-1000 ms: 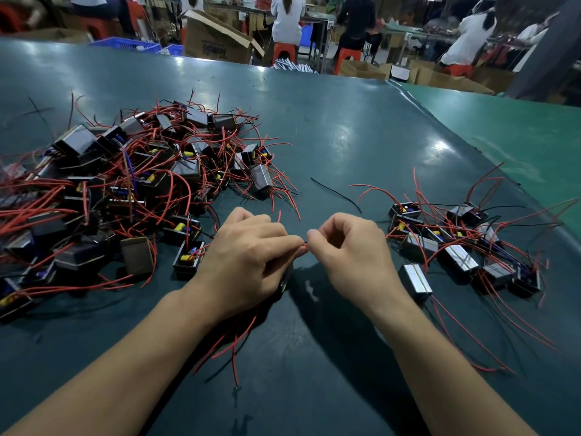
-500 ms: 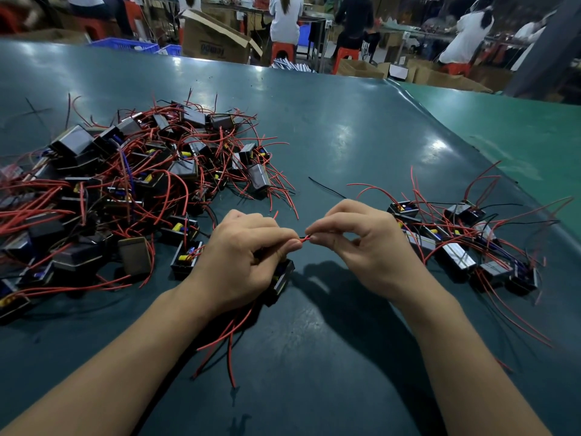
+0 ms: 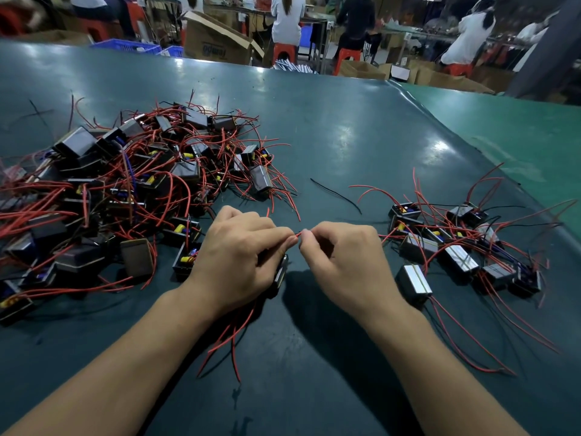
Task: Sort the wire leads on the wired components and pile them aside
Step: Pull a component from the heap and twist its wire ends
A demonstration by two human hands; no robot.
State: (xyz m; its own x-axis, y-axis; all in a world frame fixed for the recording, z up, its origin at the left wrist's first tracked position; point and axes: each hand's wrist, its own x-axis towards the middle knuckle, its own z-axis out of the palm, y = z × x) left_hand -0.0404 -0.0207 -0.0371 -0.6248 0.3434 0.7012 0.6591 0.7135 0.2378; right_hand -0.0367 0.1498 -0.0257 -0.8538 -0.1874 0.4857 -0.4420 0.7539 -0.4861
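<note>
At the bench [image 3: 345, 136], we hold one wired component [image 3: 280, 273] under our left hand [image 3: 234, 259], its black body half hidden by the palm and touching the surface. Its red lead [image 3: 297, 235] runs left to right across the small gap between our hands, the free tip pointing right into the right hand [image 3: 341, 259]. Both hands are curled: the left pinches the lead near its root, the right pinches its tip. More red leads trail from under the left wrist toward us. The unsorted heap [image 3: 125, 190] lies to the left and beyond, the sorted pile [image 3: 456, 250] to the right, nearer the right hand. We judge the finished piece should travel rightward to that pile.
</note>
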